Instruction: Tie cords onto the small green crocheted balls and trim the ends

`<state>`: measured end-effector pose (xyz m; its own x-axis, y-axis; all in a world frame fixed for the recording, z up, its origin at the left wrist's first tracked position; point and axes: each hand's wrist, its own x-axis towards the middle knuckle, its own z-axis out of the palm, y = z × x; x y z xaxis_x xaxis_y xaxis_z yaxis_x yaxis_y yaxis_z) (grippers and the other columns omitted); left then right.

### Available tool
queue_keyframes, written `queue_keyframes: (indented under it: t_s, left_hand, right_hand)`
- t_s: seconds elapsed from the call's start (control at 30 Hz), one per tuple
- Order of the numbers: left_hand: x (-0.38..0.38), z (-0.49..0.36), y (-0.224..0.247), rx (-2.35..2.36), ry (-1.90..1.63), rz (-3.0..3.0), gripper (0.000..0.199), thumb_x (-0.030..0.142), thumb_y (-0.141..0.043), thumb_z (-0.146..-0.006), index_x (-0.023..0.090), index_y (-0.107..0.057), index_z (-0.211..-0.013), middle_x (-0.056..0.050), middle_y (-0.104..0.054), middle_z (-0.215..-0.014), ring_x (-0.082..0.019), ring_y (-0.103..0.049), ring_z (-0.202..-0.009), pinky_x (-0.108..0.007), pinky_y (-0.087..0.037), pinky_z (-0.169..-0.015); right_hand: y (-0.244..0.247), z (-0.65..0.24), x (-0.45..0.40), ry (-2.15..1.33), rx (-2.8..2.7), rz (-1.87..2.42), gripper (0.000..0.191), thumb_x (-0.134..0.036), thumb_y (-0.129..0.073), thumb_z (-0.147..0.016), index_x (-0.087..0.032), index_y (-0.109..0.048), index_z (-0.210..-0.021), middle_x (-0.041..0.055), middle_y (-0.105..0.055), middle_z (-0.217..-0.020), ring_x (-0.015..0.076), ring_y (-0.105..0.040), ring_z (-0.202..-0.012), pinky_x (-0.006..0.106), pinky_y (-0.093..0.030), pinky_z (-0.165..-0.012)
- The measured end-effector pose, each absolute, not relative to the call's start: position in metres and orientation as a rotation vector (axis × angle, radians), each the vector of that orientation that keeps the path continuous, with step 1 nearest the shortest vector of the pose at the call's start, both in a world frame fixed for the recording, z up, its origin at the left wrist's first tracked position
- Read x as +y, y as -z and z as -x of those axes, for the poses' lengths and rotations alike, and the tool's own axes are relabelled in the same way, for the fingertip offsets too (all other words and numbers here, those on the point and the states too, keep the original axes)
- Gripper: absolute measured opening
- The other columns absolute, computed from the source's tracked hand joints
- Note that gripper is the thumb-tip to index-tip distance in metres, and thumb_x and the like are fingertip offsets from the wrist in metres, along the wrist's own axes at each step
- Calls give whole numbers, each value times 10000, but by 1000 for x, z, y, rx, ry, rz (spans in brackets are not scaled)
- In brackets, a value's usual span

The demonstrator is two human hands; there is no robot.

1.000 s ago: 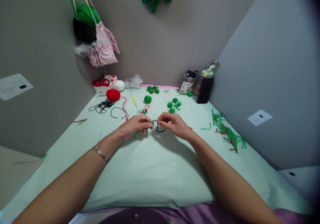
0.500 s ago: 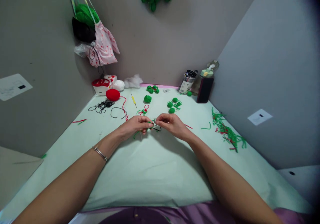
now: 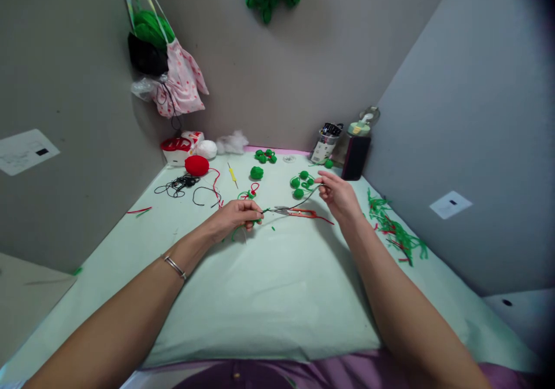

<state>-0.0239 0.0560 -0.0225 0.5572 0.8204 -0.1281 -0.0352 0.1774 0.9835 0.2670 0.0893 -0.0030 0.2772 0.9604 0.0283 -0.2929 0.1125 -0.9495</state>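
My left hand (image 3: 240, 218) is closed in a pinch on a small green yarn piece (image 3: 256, 221), most of it hidden by the fingers. From that piece a black cord (image 3: 299, 205) runs up to the right, drawn out to my right hand (image 3: 337, 195), which pinches its other end between thumb and finger. Beneath the cord, orange-handled scissors (image 3: 303, 212) lie on the table between the two hands. A red strand reaches out to the right of their handles.
Green yarn balls (image 3: 298, 193), a red yarn ball (image 3: 196, 165) and a yellow-handled hook (image 3: 233, 173) lie behind the hands. Yarn scraps (image 3: 399, 233) are at the right, black cord (image 3: 177, 185) at the left. A pen cup (image 3: 324, 145) and a phone (image 3: 356, 156) stand at the back right.
My right hand has moved away to the upper right, stretching the black cord out from my left hand. The scissors now show between the hands. My left hand has stayed in place.
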Motion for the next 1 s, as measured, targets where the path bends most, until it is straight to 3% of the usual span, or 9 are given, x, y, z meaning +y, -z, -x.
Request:
queue_keyframes:
  t_s: [0.2,0.53,0.77,0.87,1.0]
  left_hand:
    - [56,24,22,831,-714,-1304,152,267,-721,-733,143,-641,-768,-16,-632,-735,-73,-479,-549,-244,-364,-565]
    - [55,26,18,867,-705,-1320,157,284,-720,-728,139,-665,-752,-27,-628,-749,-73,-466,-557,-246,-351,-561]
    - [58,27,20,846,-747,-1305,184,303,-743,-723,141,-660,-752,-28,-626,-768,-79,-478,-558,-242,-395,-559]
    - [56,26,19,811,-765,-1282,190,313,-743,-747,148,-681,-818,-29,-644,-830,-78,-518,-595,-249,-439,-619]
    - [53,24,17,755,-744,-1225,230,286,-729,-780,165,-711,-974,-34,-659,-881,-115,-616,-740,-312,-492,-825]
  right_hand:
    - [10,-304,102,-933,-631,1043,132,-139,-675,-703,-153,-565,-775,3,-692,-742,16,-430,-422,97,-275,-344]
    - [-1,-297,103,-520,-750,956,98,-194,-650,-773,-165,-578,-833,-10,-693,-723,35,-461,-410,129,-320,-353]
    - [-3,-319,102,-490,-493,1011,99,-167,-638,-783,-170,-541,-801,-28,-646,-664,34,-434,-408,123,-323,-364]
    - [-6,-318,100,-523,-552,1014,154,-225,-698,-750,-175,-564,-805,-39,-627,-655,29,-437,-420,118,-320,-375]
    - [-14,-290,90,-691,-887,1013,216,-302,-750,-697,-167,-659,-839,-49,-575,-603,34,-412,-423,145,-304,-385]
